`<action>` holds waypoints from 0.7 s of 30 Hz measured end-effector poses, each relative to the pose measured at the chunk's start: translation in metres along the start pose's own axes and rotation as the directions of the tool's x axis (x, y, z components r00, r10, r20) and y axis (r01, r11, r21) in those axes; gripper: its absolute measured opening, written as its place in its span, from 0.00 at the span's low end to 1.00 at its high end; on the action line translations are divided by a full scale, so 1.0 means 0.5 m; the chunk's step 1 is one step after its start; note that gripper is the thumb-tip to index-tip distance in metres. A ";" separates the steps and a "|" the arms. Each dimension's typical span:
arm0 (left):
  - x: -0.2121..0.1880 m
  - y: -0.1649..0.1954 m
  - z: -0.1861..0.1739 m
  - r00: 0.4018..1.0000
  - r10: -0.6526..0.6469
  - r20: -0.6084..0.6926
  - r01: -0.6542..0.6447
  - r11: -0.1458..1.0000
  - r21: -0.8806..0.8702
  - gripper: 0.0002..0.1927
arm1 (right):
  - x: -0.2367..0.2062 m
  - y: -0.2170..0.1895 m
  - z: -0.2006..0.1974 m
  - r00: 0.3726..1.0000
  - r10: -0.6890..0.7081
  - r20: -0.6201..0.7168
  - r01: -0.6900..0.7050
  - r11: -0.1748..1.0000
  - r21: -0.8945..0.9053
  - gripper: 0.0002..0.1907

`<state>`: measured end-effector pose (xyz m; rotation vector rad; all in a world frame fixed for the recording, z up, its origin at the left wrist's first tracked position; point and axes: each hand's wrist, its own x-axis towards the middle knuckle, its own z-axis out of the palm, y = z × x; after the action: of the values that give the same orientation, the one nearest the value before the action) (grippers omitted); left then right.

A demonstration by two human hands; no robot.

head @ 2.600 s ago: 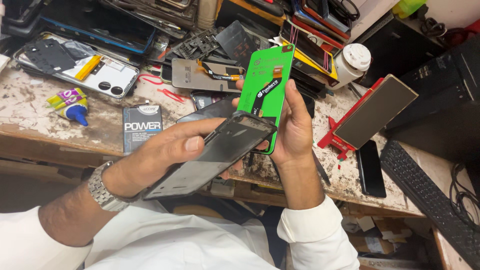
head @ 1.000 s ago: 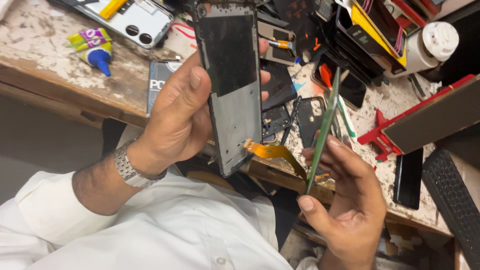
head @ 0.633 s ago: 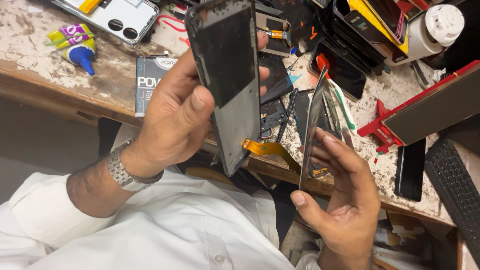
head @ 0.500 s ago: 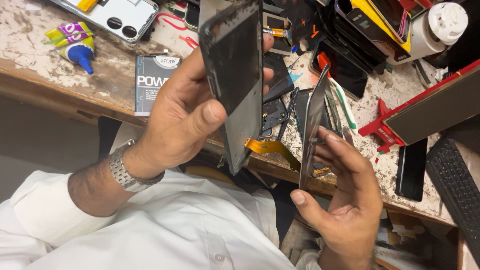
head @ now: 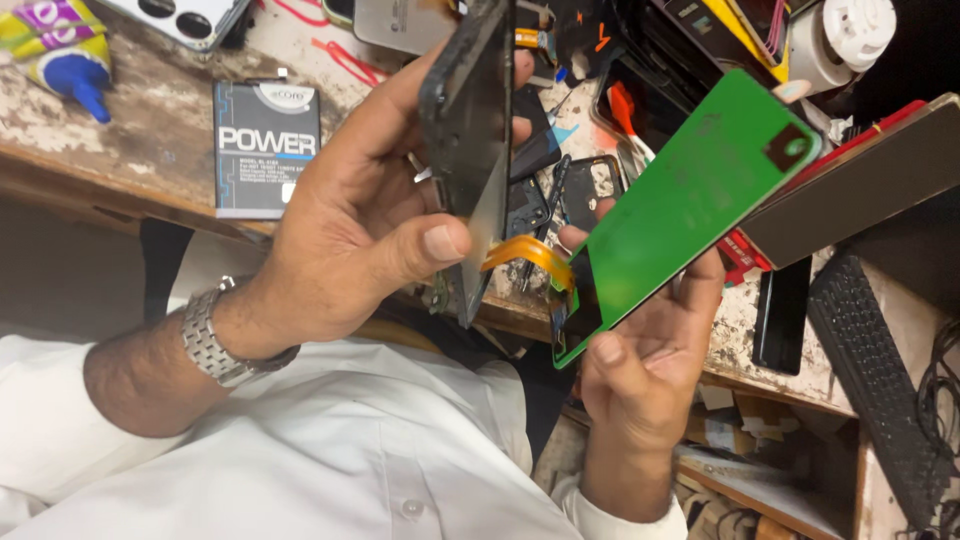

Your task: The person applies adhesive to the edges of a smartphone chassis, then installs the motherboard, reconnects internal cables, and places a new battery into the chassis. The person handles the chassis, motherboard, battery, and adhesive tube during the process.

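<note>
My left hand (head: pixel 365 225) grips a black phone frame (head: pixel 470 130), held upright and nearly edge-on, thumb pressed on its lower edge. My right hand (head: pixel 650 370) holds a flat display panel with a green back (head: pixel 690 205), tilted up to the right, fingers along its lower end. An orange flex ribbon (head: pixel 528 253) curves between the frame's lower part and the bottom of the green panel. Both pieces are held above the front edge of a worn workbench (head: pixel 110 150). A metal watch sits on my left wrist.
A black phone battery (head: pixel 265 145) lies on the bench at left, a glue tube (head: pixel 60 55) beyond it. Phone parts and frames (head: pixel 585 190) clutter the middle. A white jar (head: pixel 850 35) stands top right, a black keyboard (head: pixel 880 380) at right, a dark phone (head: pixel 780 315) beside it.
The green panel has swung from edge-on to show its green back, tilted right. The black frame has turned from facing me to nearly edge-on.
</note>
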<state>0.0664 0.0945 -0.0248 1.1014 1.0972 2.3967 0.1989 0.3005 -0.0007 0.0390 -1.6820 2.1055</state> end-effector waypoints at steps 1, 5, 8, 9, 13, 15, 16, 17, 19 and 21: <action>-0.002 0.001 0.002 1.000 -0.006 0.000 0.006 1.000 -0.010 0.40 | -0.004 0.000 0.001 1.000 0.014 0.003 -0.014 1.000 0.008 0.50; 0.006 0.002 -0.002 0.999 0.017 -0.042 -0.017 1.000 -0.006 0.40 | -0.011 -0.004 -0.005 0.998 0.005 0.066 0.000 0.996 -0.084 0.50; 0.011 0.008 -0.006 0.997 0.029 -0.073 -0.028 0.999 0.019 0.41 | -0.011 -0.008 -0.013 0.996 0.001 0.086 0.013 0.986 -0.165 0.50; 0.011 0.010 -0.005 0.997 0.032 -0.071 -0.031 0.999 0.012 0.41 | -0.011 -0.009 -0.014 0.996 -0.001 0.091 0.019 0.981 -0.195 0.51; 0.009 0.011 0.001 0.998 0.039 -0.045 -0.042 0.998 -0.052 0.43 | -0.019 -0.011 -0.010 0.991 -0.009 0.135 0.052 0.947 -0.318 0.51; 0.009 0.008 0.004 0.999 0.041 -0.031 -0.043 0.998 -0.050 0.44 | -0.026 -0.014 -0.002 0.991 0.004 0.133 0.044 0.933 -0.356 0.51; 0.009 0.007 0.005 0.999 0.044 -0.026 -0.046 0.998 -0.050 0.45 | -0.030 -0.016 0.003 0.993 0.012 0.120 0.034 0.927 -0.373 0.51; 0.009 0.006 0.007 0.998 0.053 -0.023 -0.054 0.997 -0.050 0.46 | -0.030 -0.018 0.006 0.994 0.019 0.107 0.025 0.921 -0.388 0.51; 0.009 0.006 0.009 0.998 0.062 -0.013 -0.063 0.998 -0.023 0.47 | -0.029 -0.021 0.013 0.996 0.049 0.081 -0.016 0.931 -0.365 0.52; 0.006 0.009 0.011 0.998 0.060 -0.002 -0.060 0.998 0.023 0.48 | -0.028 -0.027 0.018 0.995 0.077 0.059 -0.052 0.938 -0.344 0.52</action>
<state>0.0687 0.0961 -0.0174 1.1549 1.1106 2.4375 0.2142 0.2897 0.0099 -0.0483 -2.0969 1.8446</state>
